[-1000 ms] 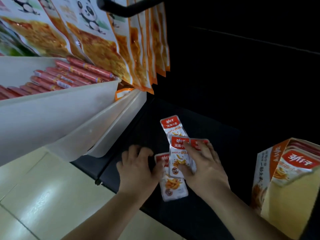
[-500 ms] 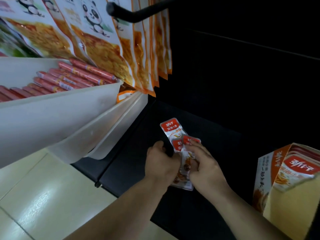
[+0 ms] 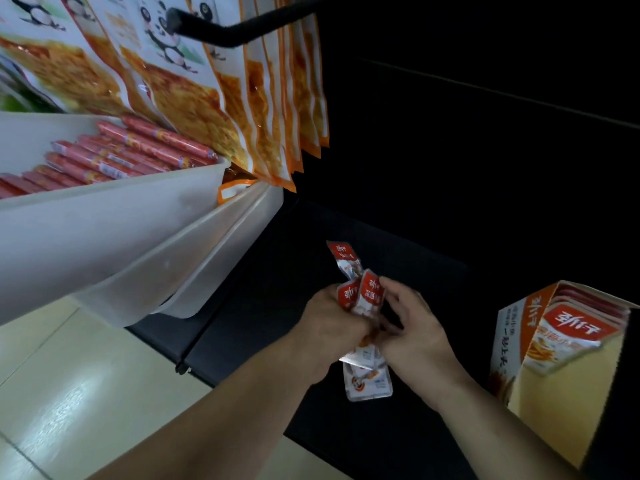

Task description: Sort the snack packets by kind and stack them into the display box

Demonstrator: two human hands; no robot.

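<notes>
Several small white snack packets with red tops [image 3: 363,297] are bunched upright between my hands over a black shelf [image 3: 263,271]. My left hand [image 3: 329,327] closes around the bunch from the left. My right hand [image 3: 412,327] pinches it from the right. One packet [image 3: 343,256] sticks up behind the bunch and another [image 3: 369,384] hangs out below my hands. At the right stands the orange and cream display box [image 3: 568,386], open at the top, with packets of the same kind [image 3: 571,330] stacked inside.
Large panda-print snack bags [image 3: 194,98] hang from a black hook [image 3: 235,27] at upper left. Below them white plastic bins [image 3: 114,237] hold red sausage sticks [image 3: 114,154]. A pale tiled floor [image 3: 69,393] lies at lower left. The shelf's back is dark.
The packets lay spread flat on the shelf under my hands. My hands have gathered them into one upright bunch and lifted it slightly. The view has shifted closer.
</notes>
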